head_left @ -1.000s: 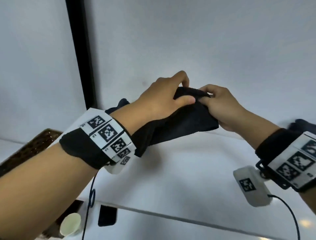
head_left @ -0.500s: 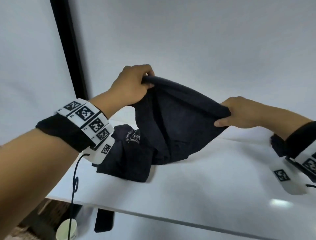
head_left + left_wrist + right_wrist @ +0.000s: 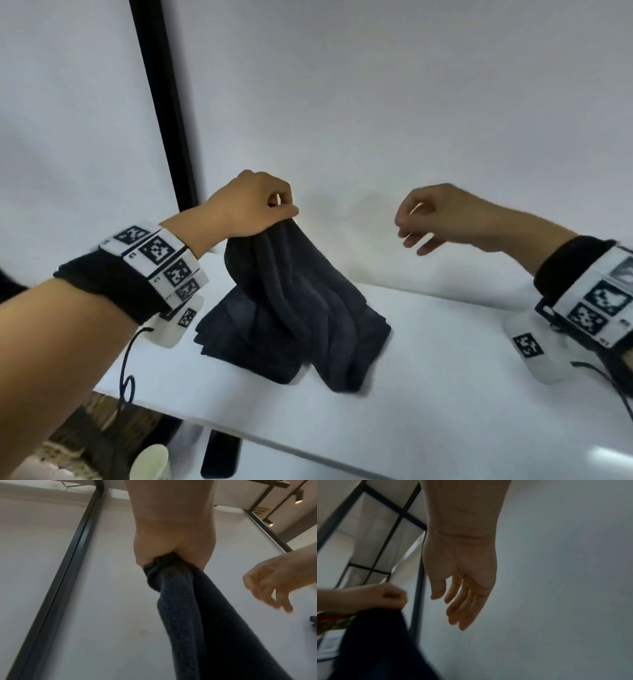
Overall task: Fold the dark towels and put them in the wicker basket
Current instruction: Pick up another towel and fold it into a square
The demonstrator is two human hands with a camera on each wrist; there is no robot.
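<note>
My left hand (image 3: pixel 270 209) pinches the top of a dark grey towel (image 3: pixel 301 301) and holds it up above the white table (image 3: pixel 445 377); the towel's lower end droops onto the tabletop. The left wrist view shows the fist (image 3: pixel 171 555) clenched round the bunched towel (image 3: pixel 197 615). Under and left of the hanging towel lies another dark towel (image 3: pixel 239 332), spread flat. My right hand (image 3: pixel 418 222) hovers to the right of the towel with relaxed fingers (image 3: pixel 462 608) and holds nothing. A corner of the wicker basket (image 3: pixel 78 428) shows at the lower left, below the table edge.
A white wall stands right behind the table, with a black vertical post (image 3: pixel 164 113) at the left. Below the table's front edge are a paper cup (image 3: pixel 150 462) and a black table leg (image 3: pixel 219 455). Cables hang from both wrist units.
My right hand has let go of the towel and drawn away to the right. The towel, stretched between both hands before, now hangs from my left hand alone and sags onto the table.
</note>
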